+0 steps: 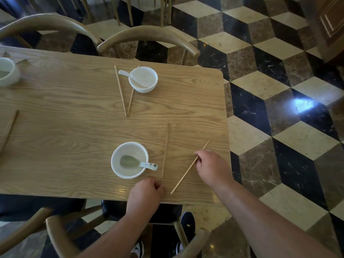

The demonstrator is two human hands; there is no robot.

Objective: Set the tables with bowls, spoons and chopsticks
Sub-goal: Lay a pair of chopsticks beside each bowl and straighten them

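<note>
Your left hand (146, 192) sits at the table's near edge with its fingers curled over the near tip of the straight chopstick (165, 151); whether they actually pinch it cannot be told. Your right hand (212, 167) pinches the slanted chopstick (183, 178) near its middle between thumb and fingers. Both sticks lie on the table (74, 146) just right of the near bowl (130, 176), splayed apart at their far ends. Risk one: the slanted stick points toward the table's right edge, so a loose pinch or a quick swing could send it onto the floor. Risk two: the spoon (138, 163) handle overhangs the bowl rim close to the straight stick, so a sideways nudge could tip the spoon or shift the bowl. The sticks are slim, pale wood, close in tone to the table grain and easy to misjudge. The bowl and spoon are plain white — the handle carries a small mark.
</note>
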